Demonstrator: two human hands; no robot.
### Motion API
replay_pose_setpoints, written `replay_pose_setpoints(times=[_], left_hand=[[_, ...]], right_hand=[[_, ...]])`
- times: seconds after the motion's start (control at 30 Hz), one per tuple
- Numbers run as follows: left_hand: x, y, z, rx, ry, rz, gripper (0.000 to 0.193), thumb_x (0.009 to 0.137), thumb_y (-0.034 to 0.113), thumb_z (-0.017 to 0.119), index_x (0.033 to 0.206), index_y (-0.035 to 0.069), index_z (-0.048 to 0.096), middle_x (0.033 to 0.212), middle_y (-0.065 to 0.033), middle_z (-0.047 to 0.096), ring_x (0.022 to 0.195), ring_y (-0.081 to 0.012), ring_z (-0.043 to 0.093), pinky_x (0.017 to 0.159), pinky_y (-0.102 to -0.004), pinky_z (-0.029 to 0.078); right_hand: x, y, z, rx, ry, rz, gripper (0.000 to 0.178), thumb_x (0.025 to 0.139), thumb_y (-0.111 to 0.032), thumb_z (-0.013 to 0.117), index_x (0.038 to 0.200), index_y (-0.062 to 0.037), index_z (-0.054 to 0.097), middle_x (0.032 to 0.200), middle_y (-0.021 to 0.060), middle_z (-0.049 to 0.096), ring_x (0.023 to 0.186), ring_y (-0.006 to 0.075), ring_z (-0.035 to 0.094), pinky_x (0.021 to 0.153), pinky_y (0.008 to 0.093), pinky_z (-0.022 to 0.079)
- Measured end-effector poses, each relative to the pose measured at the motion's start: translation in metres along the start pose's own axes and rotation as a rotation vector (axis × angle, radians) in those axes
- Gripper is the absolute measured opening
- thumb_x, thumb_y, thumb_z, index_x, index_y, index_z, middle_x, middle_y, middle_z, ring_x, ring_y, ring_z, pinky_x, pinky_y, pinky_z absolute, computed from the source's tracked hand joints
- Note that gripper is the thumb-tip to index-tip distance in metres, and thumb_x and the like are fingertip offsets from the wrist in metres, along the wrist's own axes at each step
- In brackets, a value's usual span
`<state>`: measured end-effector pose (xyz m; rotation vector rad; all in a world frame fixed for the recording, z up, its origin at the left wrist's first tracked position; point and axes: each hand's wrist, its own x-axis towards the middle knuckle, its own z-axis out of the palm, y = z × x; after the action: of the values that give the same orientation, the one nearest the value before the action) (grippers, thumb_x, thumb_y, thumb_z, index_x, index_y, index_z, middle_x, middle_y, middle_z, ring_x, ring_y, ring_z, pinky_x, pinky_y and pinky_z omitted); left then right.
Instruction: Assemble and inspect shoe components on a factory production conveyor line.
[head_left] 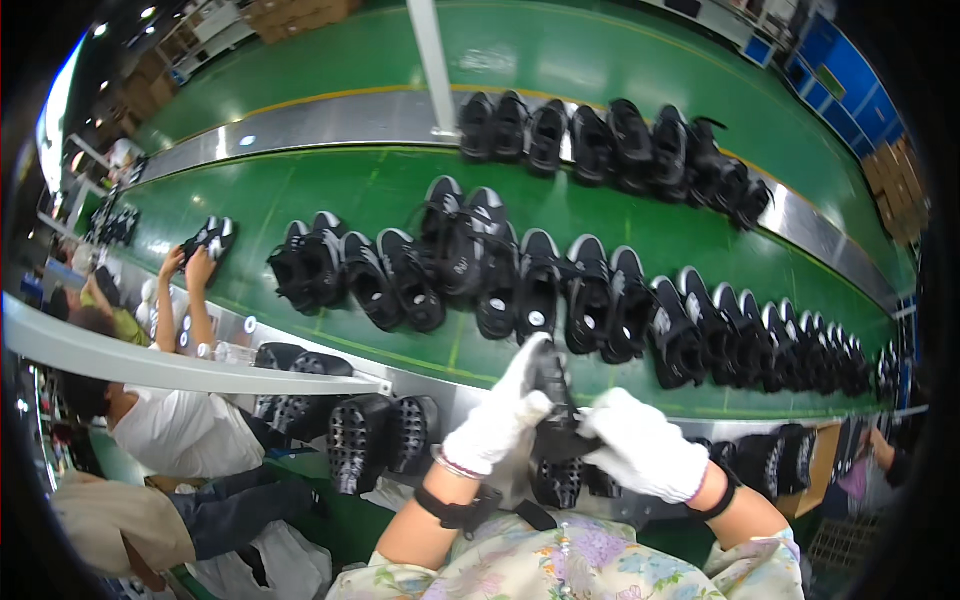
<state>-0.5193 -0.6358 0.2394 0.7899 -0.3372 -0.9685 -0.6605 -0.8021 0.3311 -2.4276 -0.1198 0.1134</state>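
In front of my body, over the near edge of the green belt, a black shoe (553, 385) with a pale toe edge is held tilted, toe away from me. My left hand (497, 420), in a white glove, is wrapped round its left side near the toe. On the other side my right hand (645, 445), also gloved in white, has its fingers closed at the shoe's black upper near the opening; the exact grip is partly hidden. Just beyond my hands stand black shoes with white soles, the closest being an open shoe (538, 285).
Pairs of black shoes line the green belt (400, 350). Another row (630, 145) stands along the far metal rail (330, 118). Studded-sole shoes (358, 445) lie on the near ledge. A white bar (200, 365) crosses at left, where a co-worker (190, 430) sits near another person's hands holding shoes (210, 240).
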Motion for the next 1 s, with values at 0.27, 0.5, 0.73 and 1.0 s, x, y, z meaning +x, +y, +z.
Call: replay_pose_setpoints(times=[0.27, 0.5, 0.73, 1.0], left_hand=[[0.043, 0.030, -0.058, -0.063, 0.703, 0.131, 0.038, 0.096, 0.016, 0.061, 0.131, 0.001, 0.054, 0.122, -0.0135, 0.063, 0.108, -0.0240, 0.064, 0.094, -0.0346, 0.052], [0.072, 0.043, -0.172, 1.148, 1.007, 0.230, 0.028, 0.095, 0.014, 0.055, 0.120, 0.006, 0.066, 0.121, -0.0186, 0.064, 0.113, -0.0341, 0.061, 0.099, -0.0411, 0.048], [0.110, 0.039, -0.214, 1.941, 0.943, -0.197, 0.021, 0.098, 0.018, 0.047, 0.111, 0.008, 0.061, 0.109, -0.0126, 0.059, 0.097, -0.0332, 0.060, 0.080, -0.0466, 0.053], [0.103, 0.066, -0.224, 1.733, 1.081, -0.116, 0.026, 0.089, 0.030, 0.067, 0.106, 0.010, 0.065, 0.099, -0.0172, 0.067, 0.095, -0.0377, 0.065, 0.081, -0.0488, 0.052]], right_hand=[[0.157, 0.010, 0.059, 0.118, 0.232, 0.094, 0.062, 0.086, -0.042, 0.070, 0.132, -0.0040, 0.052, 0.118, 0.0185, 0.065, 0.105, 0.0345, 0.065, 0.090, 0.0416, 0.052], [0.243, 0.059, 0.073, 0.384, 0.148, 0.361, 0.047, 0.084, -0.029, 0.074, 0.120, -0.0045, 0.058, 0.099, 0.0188, 0.069, 0.088, 0.0305, 0.069, 0.079, 0.0387, 0.054], [0.276, 0.070, 0.049, 0.001, -0.158, 0.254, 0.047, 0.080, -0.036, 0.071, 0.114, -0.0043, 0.062, 0.100, 0.0221, 0.069, 0.095, 0.0382, 0.066, 0.084, 0.0444, 0.052], [0.305, 0.065, 0.067, 0.278, -0.107, 0.221, 0.046, 0.081, -0.030, 0.073, 0.113, 0.0009, 0.059, 0.093, 0.0192, 0.069, 0.086, 0.0317, 0.067, 0.077, 0.0406, 0.053]])
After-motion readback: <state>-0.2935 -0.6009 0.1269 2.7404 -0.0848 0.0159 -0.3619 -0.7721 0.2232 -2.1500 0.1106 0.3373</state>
